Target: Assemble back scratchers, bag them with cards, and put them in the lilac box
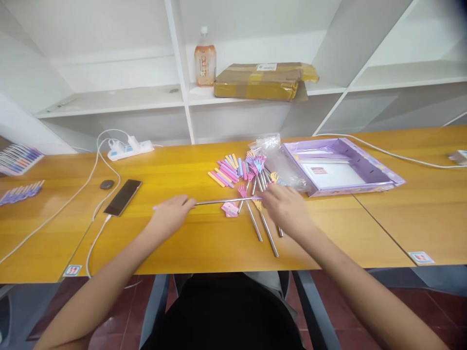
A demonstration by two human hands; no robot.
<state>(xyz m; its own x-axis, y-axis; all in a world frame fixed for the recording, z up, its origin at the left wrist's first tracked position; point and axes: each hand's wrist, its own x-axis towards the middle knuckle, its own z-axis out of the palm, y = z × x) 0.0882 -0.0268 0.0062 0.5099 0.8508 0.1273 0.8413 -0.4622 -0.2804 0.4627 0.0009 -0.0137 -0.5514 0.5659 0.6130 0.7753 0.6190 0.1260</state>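
A telescopic back scratcher [221, 201] is drawn out lengthwise between my two hands, its thin metal rod almost level above the table. My left hand [171, 212] is closed around one end, and a bit of purple pokes out past the fist. Closed on the other end is my right hand [286, 204], which hides the tip. Beneath and behind the rod lie several back scratchers with pink, blue and yellow hand-shaped heads [259, 164] and metal rods [270, 236]. Pink, purple, yellow and blue handle sleeves [226, 171] form a pile beside them. Small pink cards [230, 209] lie below the rod.
A purple open box [379, 179] and clear plastic bags [280, 163] are at the right. A phone [123, 197] on a white cable, a black oval object [107, 184] and a power strip [130, 149] lie left. The shelf holds a bottle [205, 61] and a taped carton [255, 82].
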